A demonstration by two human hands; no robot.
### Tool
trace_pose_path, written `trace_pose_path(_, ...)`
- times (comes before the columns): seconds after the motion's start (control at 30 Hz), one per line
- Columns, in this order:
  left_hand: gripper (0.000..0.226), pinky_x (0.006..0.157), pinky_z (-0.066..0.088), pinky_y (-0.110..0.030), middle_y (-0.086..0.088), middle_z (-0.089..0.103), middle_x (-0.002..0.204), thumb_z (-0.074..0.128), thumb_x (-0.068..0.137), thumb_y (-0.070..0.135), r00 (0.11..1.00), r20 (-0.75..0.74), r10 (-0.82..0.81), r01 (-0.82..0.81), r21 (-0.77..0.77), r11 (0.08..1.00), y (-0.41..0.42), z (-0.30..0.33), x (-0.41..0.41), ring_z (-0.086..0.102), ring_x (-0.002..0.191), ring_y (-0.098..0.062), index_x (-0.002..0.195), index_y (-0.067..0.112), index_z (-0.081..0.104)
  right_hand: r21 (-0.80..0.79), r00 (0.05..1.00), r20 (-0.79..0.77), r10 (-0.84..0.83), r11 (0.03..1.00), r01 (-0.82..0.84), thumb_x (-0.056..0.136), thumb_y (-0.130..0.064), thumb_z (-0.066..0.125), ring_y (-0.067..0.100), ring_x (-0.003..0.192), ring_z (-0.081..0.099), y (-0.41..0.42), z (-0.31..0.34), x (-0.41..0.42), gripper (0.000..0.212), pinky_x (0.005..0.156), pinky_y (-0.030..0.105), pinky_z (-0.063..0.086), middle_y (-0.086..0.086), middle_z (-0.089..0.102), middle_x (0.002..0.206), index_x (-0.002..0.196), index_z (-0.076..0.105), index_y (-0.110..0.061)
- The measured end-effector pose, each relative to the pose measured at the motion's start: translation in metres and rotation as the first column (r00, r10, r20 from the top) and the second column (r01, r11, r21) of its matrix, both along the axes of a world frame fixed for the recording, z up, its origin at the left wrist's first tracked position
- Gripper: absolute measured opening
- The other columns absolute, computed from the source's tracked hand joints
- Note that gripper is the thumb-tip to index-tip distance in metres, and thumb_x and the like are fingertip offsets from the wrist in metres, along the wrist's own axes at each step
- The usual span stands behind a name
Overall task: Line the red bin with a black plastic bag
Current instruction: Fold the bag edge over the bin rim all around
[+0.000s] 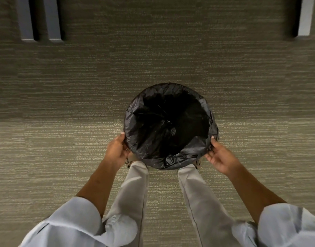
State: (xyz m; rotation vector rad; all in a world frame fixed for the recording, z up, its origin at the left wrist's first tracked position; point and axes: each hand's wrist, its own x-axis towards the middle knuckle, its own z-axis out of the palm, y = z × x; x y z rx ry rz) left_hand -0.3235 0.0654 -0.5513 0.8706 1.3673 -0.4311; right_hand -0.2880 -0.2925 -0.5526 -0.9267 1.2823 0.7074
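The bin stood on the carpet (64, 97), just in front of the person's feet, fully covered by the black bag (171, 125), so no red showed. The left hand (117, 150) and the right hand (219, 157) gripped the bag's folded edge at opposite sides of the rim, both equally near. The opening faced straight up between them.

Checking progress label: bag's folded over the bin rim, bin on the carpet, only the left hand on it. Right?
Not quite. The head view shows both the left hand and the right hand at the black bag, one on each side. The rest holds: bag over the rim, on the carpet.
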Motion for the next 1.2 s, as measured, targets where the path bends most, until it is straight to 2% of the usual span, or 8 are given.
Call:
trace_pose_path(0.17,0.034,0.086,0.060,-0.037,-0.021,0.068,0.118,0.052,0.099,0.011,0.998,-0.059,-0.021,0.024,0.054,0.998,-0.004,-0.005,-0.001,0.069,0.094,-0.024,0.127,-0.007,0.057,-0.065,0.996,-0.054,0.069,0.995,-0.072,0.096,-0.008,0.058,0.015,0.080,0.077,0.002,-0.009,0.002,0.010,0.059,0.026,0.060,0.010,0.078,0.094,0.105,0.062,-0.006)
trace_pose_path(0.3,0.027,0.096,0.055,-0.042,-0.026,0.062,0.124,0.050,0.098,0.002,0.997,-0.070,0.020,-0.012,0.112,0.994,-0.009,-0.010,-0.002,0.064,0.102,-0.028,0.122,-0.008,0.055,-0.210,0.984,-0.043,0.175,0.961,-0.180,0.093,0.004,0.058,0.023,0.096,0.069,0.005,-0.019,0.009,0.016,0.069,0.030,0.060,0.013,0.069,0.110,0.106,0.060,-0.006)
trace_pose_path(0.57,0.011,0.036,0.046,-0.013,-0.005,0.067,0.084,0.054,0.097,0.011,0.991,-0.115,0.067,-0.039,0.231,0.972,-0.024,-0.004,-0.003,0.068,0.053,-0.005,0.095,0.009,0.065,-0.276,0.946,0.140,0.292,0.929,-0.246,0.093,-0.004,0.037,0.026,0.091,0.068,0.013,-0.002,0.016,0.032,0.071,0.034,0.056,0.011,0.073,0.094,0.092,0.068,-0.008)
trace_pose_path(0.7,0.022,0.068,0.061,-0.030,-0.015,0.066,0.095,0.048,0.102,0.021,0.996,-0.062,0.060,-0.046,0.208,0.977,-0.026,0.001,0.001,0.067,0.084,-0.022,0.107,0.003,0.061,-0.388,0.910,0.195,0.366,0.881,-0.271,0.090,-0.025,0.055,0.022,0.085,0.069,0.017,0.001,0.012,0.028,0.080,0.039,0.055,0.004,0.075,0.085,0.083,0.076,-0.009)
trace_pose_path(0.8,0.026,0.099,0.049,-0.046,-0.017,0.057,0.106,0.042,0.104,0.027,0.998,-0.016,0.055,-0.052,0.133,0.990,-0.023,0.002,0.003,0.055,0.097,-0.029,0.112,0.007,0.058,-0.394,0.908,0.244,0.339,0.891,-0.227,0.095,-0.024,0.058,0.015,0.085,0.073,0.021,0.003,0.015,0.022,0.082,0.034,0.056,-0.001,0.078,0.087,0.083,0.075,-0.018)
trace_pose_path(0.9,0.035,0.087,0.055,-0.042,-0.013,0.059,0.087,0.039,0.104,0.035,0.998,-0.024,0.055,-0.053,0.056,0.997,-0.019,0.003,0.005,0.058,0.086,-0.028,0.088,0.011,0.059,-0.382,0.927,0.269,0.260,0.913,-0.145,0.098,-0.016,0.055,0.012,0.087,0.070,0.024,0.007,0.023,0.017,0.081,0.034,0.053,-0.005,0.074,0.091,0.090,0.068,-0.022)
trace_pose_path(1.1,0.042,0.053,0.057,-0.030,-0.007,0.074,0.101,0.036,0.101,0.042,0.996,-0.085,0.022,-0.018,0.038,0.999,-0.020,0.006,0.012,0.067,0.094,-0.024,0.103,0.015,0.067,-0.105,0.959,0.189,0.212,0.975,-0.195,0.104,-0.027,0.033,0.028,0.099,0.073,0.034,0.020,0.038,0.041,0.074,0.037,0.061,0.013,0.077,0.106,0.115,0.067,-0.008)
trace_pose_path(1.2,0.039,0.060,0.057,-0.032,-0.007,0.075,0.098,0.036,0.101,0.040,0.994,-0.106,0.019,-0.018,0.011,1.000,-0.024,0.008,0.013,0.067,0.095,-0.024,0.097,0.017,0.068,-0.028,0.981,0.166,0.105,0.994,-0.101,0.103,-0.026,0.030,0.025,0.090,0.074,0.037,0.025,0.044,0.043,0.079,0.042,0.058,0.011,0.077,0.094,0.094,0.069,-0.013)
